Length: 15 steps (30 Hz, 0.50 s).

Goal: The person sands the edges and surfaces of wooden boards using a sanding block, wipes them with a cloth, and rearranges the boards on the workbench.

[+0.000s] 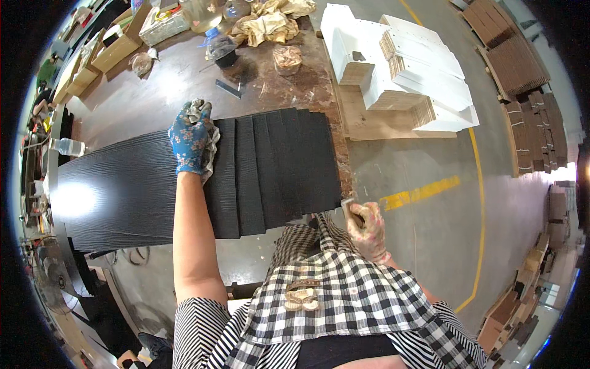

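Note:
Black wood-grain boards [276, 163] lie fanned out in an overlapping stack on the brown worktable [166, 92]. My left hand [187, 141], in a blue flowered glove, is closed around a crumpled greyish rag [211, 154] that rests on the boards. My right hand [369, 230], in a pale glove with pink marks, grips a small tool with a flat, light-coloured end [348, 205]. That end is beside the near right corner of the boards; the tool's exact kind cannot be made out.
Behind the boards are a flat dark strip [228, 88], a bottle in a black cup [222, 49], a brown wrapped lump [287, 60] and crumpled yellowish cloths [267, 27]. A clear bottle [67, 146] is at left. White panels [399, 67] are stacked on a pallet at right.

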Available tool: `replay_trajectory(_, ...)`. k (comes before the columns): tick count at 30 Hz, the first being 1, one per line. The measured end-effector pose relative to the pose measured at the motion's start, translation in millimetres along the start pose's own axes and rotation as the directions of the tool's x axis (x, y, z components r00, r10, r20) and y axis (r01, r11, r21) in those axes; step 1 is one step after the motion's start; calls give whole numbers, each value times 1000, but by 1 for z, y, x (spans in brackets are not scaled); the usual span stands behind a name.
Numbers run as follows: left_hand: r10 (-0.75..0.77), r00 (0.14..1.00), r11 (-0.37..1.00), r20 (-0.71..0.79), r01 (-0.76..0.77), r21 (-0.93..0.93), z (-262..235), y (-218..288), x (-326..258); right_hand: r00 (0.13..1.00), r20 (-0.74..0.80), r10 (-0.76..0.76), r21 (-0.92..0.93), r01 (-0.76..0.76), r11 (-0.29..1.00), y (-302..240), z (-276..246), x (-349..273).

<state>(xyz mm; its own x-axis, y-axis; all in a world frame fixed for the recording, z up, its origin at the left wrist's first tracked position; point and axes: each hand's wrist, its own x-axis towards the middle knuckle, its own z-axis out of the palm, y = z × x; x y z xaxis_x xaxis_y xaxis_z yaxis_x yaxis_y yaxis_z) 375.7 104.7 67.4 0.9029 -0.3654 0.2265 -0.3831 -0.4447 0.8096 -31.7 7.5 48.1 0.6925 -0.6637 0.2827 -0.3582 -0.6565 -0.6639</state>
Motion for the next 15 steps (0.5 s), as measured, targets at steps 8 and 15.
replay_trajectory(8,-8,999,999,-32,10,45,0,-1,-2,992,-60,-107,-77,102,992,28,46,94)
replay_trajectory(15,-100,995,994,16,101,-51,-4,6,-3,977,-78,-199,-157,185,970,43,67,178)
